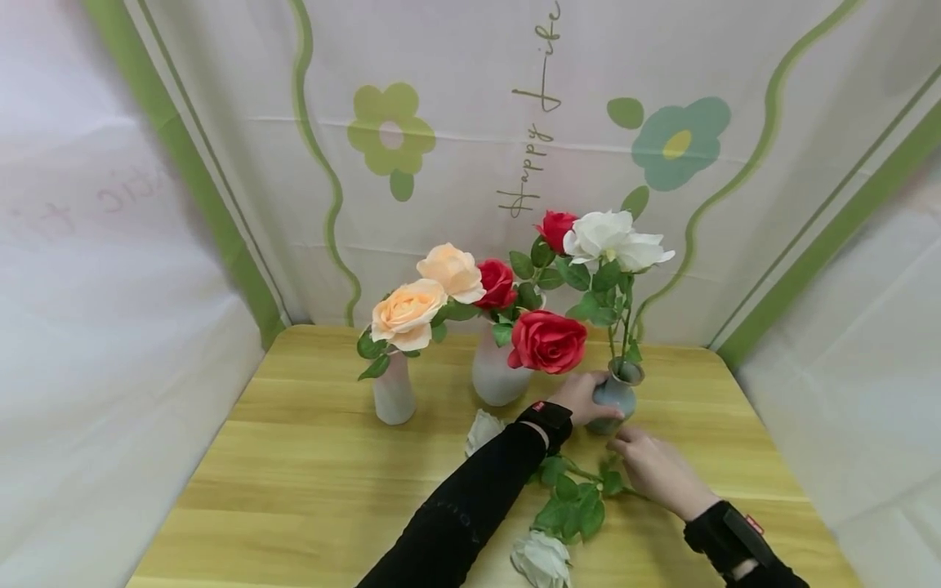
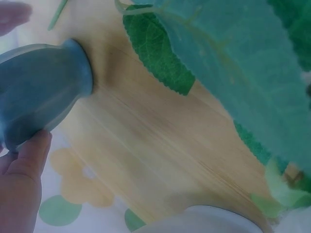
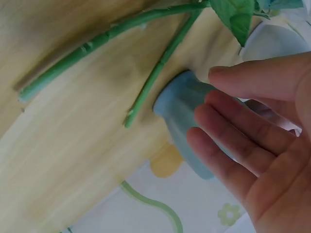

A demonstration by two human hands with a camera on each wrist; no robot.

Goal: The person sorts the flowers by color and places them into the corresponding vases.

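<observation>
My left hand [image 1: 583,398] grips a small blue-grey vase [image 1: 617,395], thumb and fingers on its body. In the left wrist view, the left fingers [image 2: 30,162] press on the side of the vase. White roses [image 1: 616,241] stand in it on green stems. Just in front, my right hand [image 1: 659,472] has loosely extended fingers with nothing between them. In the right wrist view, its fingertips overlap the vase [image 3: 182,116]. Beneath the right hand lie green rose stems [image 3: 121,31] on the table, their leaves [image 1: 569,506] beside the left forearm.
White rose heads [image 1: 542,559] lie on the wooden table [image 1: 294,474], one partly behind the left forearm. Left of the hands stand a white vase [image 1: 500,371] with red roses [image 1: 547,341] and a slim white vase [image 1: 394,392] with peach roses [image 1: 408,314]. A printed cloth hangs behind.
</observation>
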